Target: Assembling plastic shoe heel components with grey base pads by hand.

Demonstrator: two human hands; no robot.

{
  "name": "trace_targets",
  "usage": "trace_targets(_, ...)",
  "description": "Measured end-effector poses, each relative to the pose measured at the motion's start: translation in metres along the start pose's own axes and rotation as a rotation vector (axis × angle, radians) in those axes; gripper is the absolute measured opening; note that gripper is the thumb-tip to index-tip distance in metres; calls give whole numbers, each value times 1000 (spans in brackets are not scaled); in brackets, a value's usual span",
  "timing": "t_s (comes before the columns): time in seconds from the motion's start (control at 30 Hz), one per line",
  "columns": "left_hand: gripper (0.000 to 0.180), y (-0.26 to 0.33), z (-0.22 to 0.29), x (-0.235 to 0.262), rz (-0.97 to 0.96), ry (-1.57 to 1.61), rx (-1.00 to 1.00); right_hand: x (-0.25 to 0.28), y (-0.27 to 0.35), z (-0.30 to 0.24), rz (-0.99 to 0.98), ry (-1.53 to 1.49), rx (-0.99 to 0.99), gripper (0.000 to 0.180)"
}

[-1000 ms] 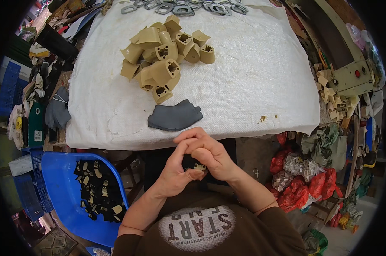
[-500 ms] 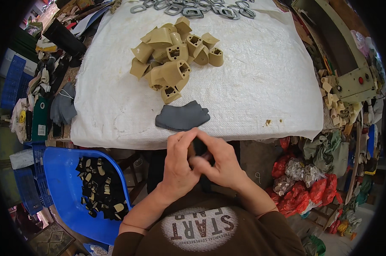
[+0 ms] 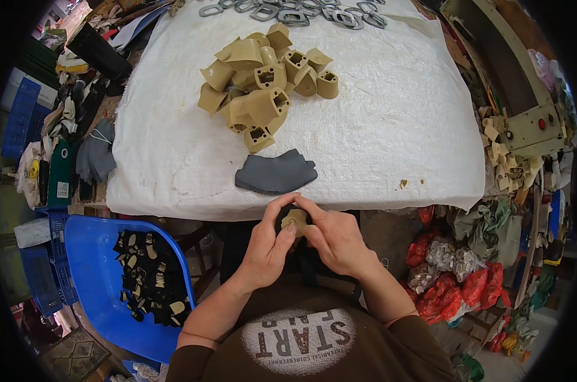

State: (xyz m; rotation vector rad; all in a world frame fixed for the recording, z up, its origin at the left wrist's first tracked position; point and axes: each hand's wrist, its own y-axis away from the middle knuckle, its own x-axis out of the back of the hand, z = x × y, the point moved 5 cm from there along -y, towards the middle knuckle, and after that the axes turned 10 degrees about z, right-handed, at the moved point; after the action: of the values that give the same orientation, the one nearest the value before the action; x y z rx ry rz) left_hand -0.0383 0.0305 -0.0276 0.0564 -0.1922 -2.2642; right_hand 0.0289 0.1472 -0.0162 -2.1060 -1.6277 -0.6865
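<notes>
Just off the near table edge, my left hand (image 3: 263, 247) and my right hand (image 3: 337, 239) are closed together around a tan shoe heel (image 3: 295, 219). Dark material wraps its far side, and both thumbs press on its tan face. Fingers hide the rest of it. Beyond my fingertips a stack of dark grey heel-cover pieces (image 3: 276, 172) lies flat near the table's front edge. Farther back is a pile of bare tan shoe heels (image 3: 245, 56), some showing hollow ends with small holes.
White woven sheeting (image 3: 390, 140) covers the table. Grey metal rings (image 3: 292, 17) lie at its far edge. At lower left stands a blue plastic tub (image 3: 97, 280) holding black-covered heels (image 3: 149, 274). Red bags (image 3: 444, 296) sit at right, below a machine (image 3: 537, 127).
The heel has turned in my hands, so its tan face now shows between my thumbs. My hands have shifted slightly; the pile and the grey stack have stayed put.
</notes>
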Motion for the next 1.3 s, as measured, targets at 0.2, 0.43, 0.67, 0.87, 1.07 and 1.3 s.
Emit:
trace_targets(0.2,45,0,18,-12,-182,-14,-181,21,-12,5,297,-539,129,16)
trace_targets(0.43,48,7,15,-16,-358,16,-60,1,-18,9,-189,-1094,-1,16)
trace_targets(0.67,40,8,8,-19,-169,136,54,7,-13,-6,152,-458,351,13)
trace_targets(0.87,36,5,-1,-16,-117,391,3,-27,6,13,-2,-1086,-201,46)
trace_targets(1.07,38,4,0,-18,68,303,-65,-25,4,-5,238,-853,-8,34)
trace_targets(1.3,37,11,-11,-8,58,552,192,-31,1,-10,208,-836,-115,29)
